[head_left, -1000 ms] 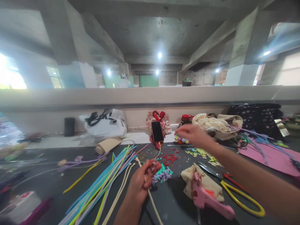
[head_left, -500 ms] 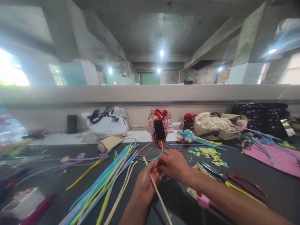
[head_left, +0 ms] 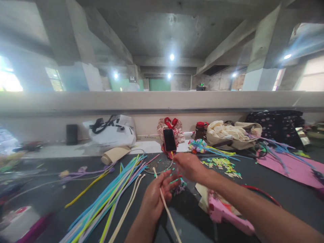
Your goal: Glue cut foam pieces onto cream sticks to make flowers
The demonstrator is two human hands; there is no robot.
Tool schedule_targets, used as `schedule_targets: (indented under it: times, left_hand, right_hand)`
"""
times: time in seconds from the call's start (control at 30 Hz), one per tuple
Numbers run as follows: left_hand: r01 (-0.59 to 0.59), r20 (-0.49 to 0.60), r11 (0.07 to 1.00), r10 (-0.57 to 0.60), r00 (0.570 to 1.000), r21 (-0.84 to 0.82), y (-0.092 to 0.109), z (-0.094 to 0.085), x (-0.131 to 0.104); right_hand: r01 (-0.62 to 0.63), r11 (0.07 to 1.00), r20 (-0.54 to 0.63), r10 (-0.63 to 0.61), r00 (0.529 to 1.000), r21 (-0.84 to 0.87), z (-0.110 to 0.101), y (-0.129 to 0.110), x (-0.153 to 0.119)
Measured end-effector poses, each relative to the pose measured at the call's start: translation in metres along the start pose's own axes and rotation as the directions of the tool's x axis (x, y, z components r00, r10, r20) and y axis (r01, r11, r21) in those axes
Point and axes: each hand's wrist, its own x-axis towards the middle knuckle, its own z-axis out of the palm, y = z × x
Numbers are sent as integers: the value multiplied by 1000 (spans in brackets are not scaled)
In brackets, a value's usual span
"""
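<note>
Cream cord (head_left: pixel 168 211) in left hand (head_left: pixel 155 195), tabletop (head_left: pixel 191 219) alongside

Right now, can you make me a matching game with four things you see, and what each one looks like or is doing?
Things:
1. Phone
2. Glue gun
3. Bottle
4. Left hand

Clues:
A. Mostly pink
B. Holding a cream stem
C. Propped up, with a black screen
D. Dark, with a red lid

Right pairs: 1-C, 2-A, 3-D, 4-B
</note>
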Motion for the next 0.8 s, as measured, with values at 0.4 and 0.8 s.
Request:
schedule_targets:
  times: [0.4,0.8]
  left_hand:
    - [-96,-110,994,100,989,46,3,-5,1]
    - [-96,-135,993,105,985,70,3,-3,0]
  right_hand:
    - [-297,953,172,303,937,-58,-2,87,20]
    - [-314,948,391,309,867,-52,77,82,15]
